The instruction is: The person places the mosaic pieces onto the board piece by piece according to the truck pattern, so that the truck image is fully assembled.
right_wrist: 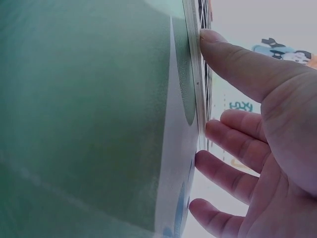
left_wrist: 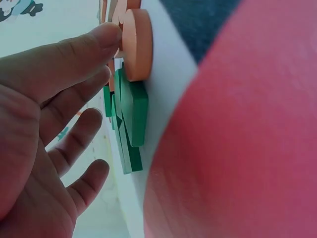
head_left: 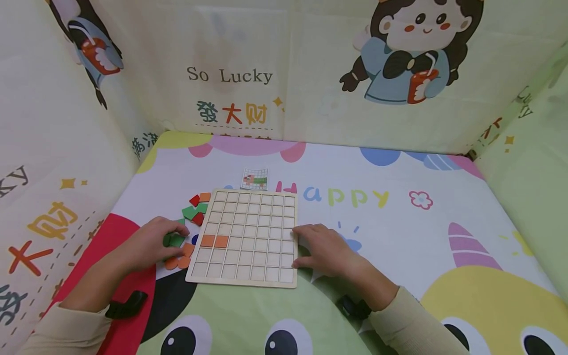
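Observation:
A pale wooden grid board [head_left: 241, 284] lies flat on the table, with two orange square tiles [head_left: 214, 241] side by side in its left columns. My left hand [head_left: 153, 241] is over loose pieces left of the board, its fingers spread and loosely bent. In the left wrist view the thumb is by an orange rounded piece [left_wrist: 138, 44]; whether they touch I cannot tell. Green pieces [left_wrist: 134, 111] lie stacked beside it, and no piece is pinched. My right hand [head_left: 326, 249] rests its thumb and fingertips along the board's right edge.
Red, green and orange pieces [head_left: 192, 212] are heaped along the board's left side, with a blue piece [head_left: 194, 239] partly hidden. A small picture card [head_left: 255, 179] lies behind the board. Printed cloth walls [head_left: 310, 108] enclose the back and sides.

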`<state>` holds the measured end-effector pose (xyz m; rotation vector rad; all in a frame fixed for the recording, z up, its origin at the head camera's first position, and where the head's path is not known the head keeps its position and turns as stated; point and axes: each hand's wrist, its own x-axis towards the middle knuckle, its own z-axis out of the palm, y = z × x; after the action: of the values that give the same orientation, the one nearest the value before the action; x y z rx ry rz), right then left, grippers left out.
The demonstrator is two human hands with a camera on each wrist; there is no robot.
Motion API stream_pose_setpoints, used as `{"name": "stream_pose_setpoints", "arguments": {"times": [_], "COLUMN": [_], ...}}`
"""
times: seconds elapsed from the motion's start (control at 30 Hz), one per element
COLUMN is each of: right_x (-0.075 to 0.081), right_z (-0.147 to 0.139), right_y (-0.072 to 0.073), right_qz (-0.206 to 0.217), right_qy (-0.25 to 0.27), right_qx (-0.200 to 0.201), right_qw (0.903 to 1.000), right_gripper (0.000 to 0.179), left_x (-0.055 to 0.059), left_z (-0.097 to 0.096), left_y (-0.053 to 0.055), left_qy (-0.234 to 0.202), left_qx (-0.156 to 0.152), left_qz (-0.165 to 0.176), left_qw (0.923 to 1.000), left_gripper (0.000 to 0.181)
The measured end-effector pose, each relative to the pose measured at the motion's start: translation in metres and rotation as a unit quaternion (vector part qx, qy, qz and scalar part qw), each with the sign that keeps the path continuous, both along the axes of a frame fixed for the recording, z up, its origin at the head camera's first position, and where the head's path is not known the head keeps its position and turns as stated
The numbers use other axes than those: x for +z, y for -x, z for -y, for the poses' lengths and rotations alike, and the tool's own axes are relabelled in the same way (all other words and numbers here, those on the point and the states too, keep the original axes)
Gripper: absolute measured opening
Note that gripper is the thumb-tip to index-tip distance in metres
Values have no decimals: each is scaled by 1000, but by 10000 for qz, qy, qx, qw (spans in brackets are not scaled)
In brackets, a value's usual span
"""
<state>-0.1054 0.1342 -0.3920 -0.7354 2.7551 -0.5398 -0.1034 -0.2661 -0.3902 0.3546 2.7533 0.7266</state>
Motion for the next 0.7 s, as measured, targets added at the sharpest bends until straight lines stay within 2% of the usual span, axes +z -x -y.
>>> {"name": "stream_pose_setpoints", "arguments": {"times": [0.5, 0.7], "right_x": [-1, -1], "right_z": [0, 0], "right_y": [-1, 0], "right_qz": [13, -19], "right_qy": [7, 20], "right_qx": [11, 22], "right_qw": [10000, 10000], "right_gripper": [73, 73], "left_x": [-4, -4], "left_z": [-2, -4], "left_y": [0, 2], "left_qy": [13, 51], "left_qx": [11, 41], "left_qz": [68, 85], "left_qw": [10000, 9999], "left_gripper": [39, 42]}}
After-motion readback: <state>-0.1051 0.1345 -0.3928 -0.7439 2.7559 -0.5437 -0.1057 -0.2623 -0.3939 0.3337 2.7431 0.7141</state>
